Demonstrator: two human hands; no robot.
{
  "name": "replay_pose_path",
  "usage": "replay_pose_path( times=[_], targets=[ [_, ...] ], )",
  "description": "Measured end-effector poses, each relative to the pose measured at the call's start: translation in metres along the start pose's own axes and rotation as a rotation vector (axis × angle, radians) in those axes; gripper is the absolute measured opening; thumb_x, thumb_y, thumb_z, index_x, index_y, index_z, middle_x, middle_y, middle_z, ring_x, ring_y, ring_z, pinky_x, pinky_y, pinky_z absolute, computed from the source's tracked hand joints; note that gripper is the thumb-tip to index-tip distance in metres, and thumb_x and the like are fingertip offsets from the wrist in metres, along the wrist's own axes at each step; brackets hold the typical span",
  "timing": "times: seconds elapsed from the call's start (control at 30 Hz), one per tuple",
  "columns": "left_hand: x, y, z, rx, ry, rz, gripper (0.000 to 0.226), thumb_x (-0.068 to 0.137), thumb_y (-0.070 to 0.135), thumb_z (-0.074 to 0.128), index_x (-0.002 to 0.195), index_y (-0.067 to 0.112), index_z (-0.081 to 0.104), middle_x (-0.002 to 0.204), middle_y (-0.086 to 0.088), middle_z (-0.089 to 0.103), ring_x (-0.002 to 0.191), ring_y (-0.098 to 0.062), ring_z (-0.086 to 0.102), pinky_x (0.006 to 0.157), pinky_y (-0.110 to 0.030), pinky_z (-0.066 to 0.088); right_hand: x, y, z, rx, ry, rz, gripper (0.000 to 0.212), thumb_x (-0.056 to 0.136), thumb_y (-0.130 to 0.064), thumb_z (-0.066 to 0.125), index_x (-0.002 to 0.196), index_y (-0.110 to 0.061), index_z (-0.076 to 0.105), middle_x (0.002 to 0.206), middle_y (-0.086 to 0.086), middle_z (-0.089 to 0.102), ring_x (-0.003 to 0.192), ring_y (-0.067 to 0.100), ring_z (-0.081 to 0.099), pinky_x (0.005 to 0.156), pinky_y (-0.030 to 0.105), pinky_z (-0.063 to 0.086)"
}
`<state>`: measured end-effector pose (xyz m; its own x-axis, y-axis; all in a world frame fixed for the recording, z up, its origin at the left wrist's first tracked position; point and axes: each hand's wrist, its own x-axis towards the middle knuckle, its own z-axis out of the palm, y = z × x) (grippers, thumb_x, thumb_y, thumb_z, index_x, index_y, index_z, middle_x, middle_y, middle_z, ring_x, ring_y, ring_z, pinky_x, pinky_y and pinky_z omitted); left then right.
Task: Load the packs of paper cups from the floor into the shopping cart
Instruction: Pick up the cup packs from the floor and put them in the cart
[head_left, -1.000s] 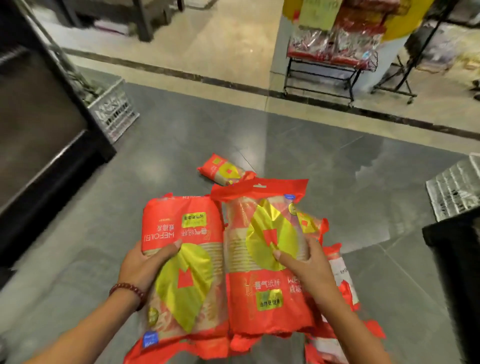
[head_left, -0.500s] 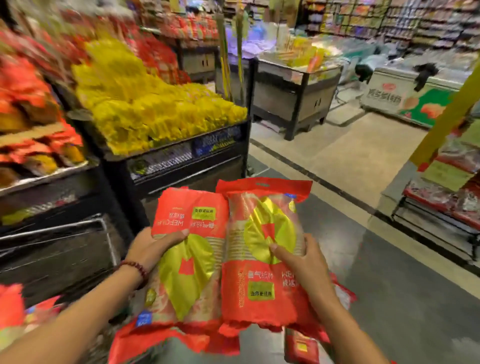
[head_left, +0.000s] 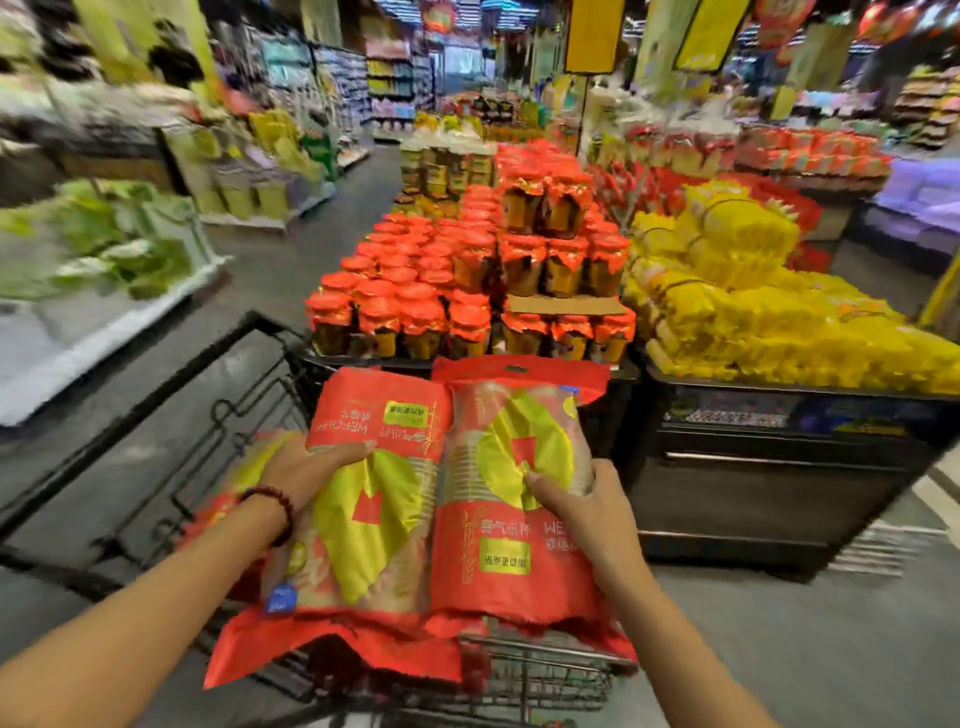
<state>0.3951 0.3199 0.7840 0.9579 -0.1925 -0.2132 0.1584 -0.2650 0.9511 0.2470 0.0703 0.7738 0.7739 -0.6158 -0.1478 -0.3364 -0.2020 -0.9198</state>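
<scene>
Two red and gold packs of paper cups are held side by side in front of me, above the shopping cart (head_left: 540, 670). My left hand (head_left: 306, 462), with a bead bracelet on its wrist, grips the left pack (head_left: 374, 509) from its left side, thumb across the front. My right hand (head_left: 582, 499) grips the right pack (head_left: 509, 493) from its right side, thumb pressed on the gold panel. The cart's black wire basket shows below and to the left of the packs. Another red and gold pack (head_left: 249, 467) lies in the cart behind my left hand, mostly hidden.
A black display stand (head_left: 779, 457) with yellow bags stands right of the cart. Straight ahead is a stand of red-capped jars (head_left: 467, 291). A low white shelf with green goods (head_left: 104, 291) runs along the left. Grey floor aisle (head_left: 291, 270) leads ahead between them.
Both hands lifted the two packs from the floor up over the cart. The view swung from the floor to the shop aisle and the cart beneath the packs.
</scene>
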Motion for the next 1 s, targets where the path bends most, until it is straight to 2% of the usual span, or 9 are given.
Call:
replay_pose_path(
  times=[0.07,0.17,0.3,0.43,0.5,0.63,0.7,0.83,1.0],
  targets=[
    [0.02,-0.008,-0.045,-0.024,0.022,-0.029,0.059,0.043,0.04,0.081,0.095,0.017,0.07,0.095,-0.008,0.073,0.082,-0.022,0.068,0.075,-0.034,0.054,0.01,-0.016,0.054,-0.014,-0.05,0.016,0.068,0.061,-0.056,0.078,0.11,-0.015,0.054,0.106,0.005,0.069,0.098,0.028,0.067,0.09,0.047,0.054],
    [0.056,-0.022,-0.097,-0.029,0.042,-0.081,0.028,0.06,0.027,0.085,0.081,0.017,0.069,0.093,-0.012,0.071,0.076,-0.022,0.066,0.072,-0.033,0.053,0.026,-0.029,0.123,-0.029,-0.094,0.063,0.064,0.071,-0.051,0.083,0.111,-0.012,0.053,0.107,0.006,0.069,0.098,0.029,0.068,0.09,0.048,0.054],
    [0.106,-0.045,-0.134,0.034,0.015,-0.164,0.06,0.03,0.048,0.081,0.081,0.019,0.069,0.082,-0.005,0.07,0.076,-0.023,0.065,0.075,-0.033,0.052,0.045,-0.03,0.184,-0.087,-0.097,0.138,0.07,0.067,-0.055,0.081,0.113,-0.011,0.052,0.112,0.01,0.069,0.104,0.032,0.068,0.094,0.051,0.053],
    [0.142,-0.064,-0.146,0.044,-0.011,-0.26,0.027,0.073,0.022,0.08,0.091,0.006,0.067,0.054,0.004,0.065,0.063,-0.017,0.058,0.053,-0.025,0.042,0.057,-0.024,0.213,-0.155,-0.087,0.225,0.066,0.074,-0.05,0.082,0.118,-0.011,0.053,0.115,0.009,0.069,0.106,0.03,0.067,0.093,0.045,0.053],
    [0.152,-0.072,-0.152,0.031,-0.029,-0.325,0.027,0.077,0.02,0.076,0.096,0.004,0.066,0.047,0.003,0.066,0.063,-0.021,0.06,0.054,-0.029,0.044,0.06,-0.02,0.217,-0.156,-0.064,0.273,0.06,0.077,-0.044,0.082,0.117,-0.009,0.053,0.115,0.01,0.069,0.105,0.029,0.066,0.093,0.044,0.053],
    [0.169,-0.082,-0.157,0.028,-0.088,-0.415,0.079,0.035,0.044,0.088,0.1,0.003,0.069,0.082,-0.014,0.075,0.078,-0.032,0.07,0.074,-0.041,0.057,0.062,-0.02,0.219,-0.242,-0.036,0.298,0.062,0.078,-0.048,0.081,0.115,-0.01,0.049,0.111,0.008,0.067,0.106,0.031,0.066,0.094,0.046,0.052],
    [0.171,-0.083,-0.155,0.043,-0.124,-0.401,0.09,0.022,0.05,0.085,0.1,0.007,0.068,0.092,-0.016,0.074,0.083,-0.034,0.071,0.083,-0.047,0.056,0.06,-0.023,0.22,-0.261,-0.036,0.298,0.059,0.08,-0.047,0.079,0.113,-0.01,0.047,0.109,0.007,0.064,0.106,0.032,0.065,0.093,0.046,0.053],
    [0.17,-0.077,-0.15,0.108,-0.151,-0.368,0.078,0.043,0.046,0.086,0.107,0.006,0.066,0.087,-0.011,0.072,0.078,-0.028,0.069,0.069,-0.034,0.054,0.059,-0.026,0.215,-0.277,-0.062,0.31,0.057,0.083,-0.044,0.077,0.115,-0.007,0.048,0.112,0.01,0.066,0.104,0.03,0.065,0.091,0.042,0.053],
    [0.171,-0.08,-0.154,0.328,-0.199,-0.293,0.068,0.061,0.057,0.078,0.111,0.013,0.066,0.088,-0.005,0.071,0.077,-0.021,0.066,0.067,-0.029,0.051,0.06,-0.03,0.218,-0.348,-0.12,0.332,0.065,0.086,-0.048,0.073,0.125,-0.004,0.047,0.124,0.013,0.065,0.114,0.032,0.064,0.097,0.044,0.052]
  ],
)
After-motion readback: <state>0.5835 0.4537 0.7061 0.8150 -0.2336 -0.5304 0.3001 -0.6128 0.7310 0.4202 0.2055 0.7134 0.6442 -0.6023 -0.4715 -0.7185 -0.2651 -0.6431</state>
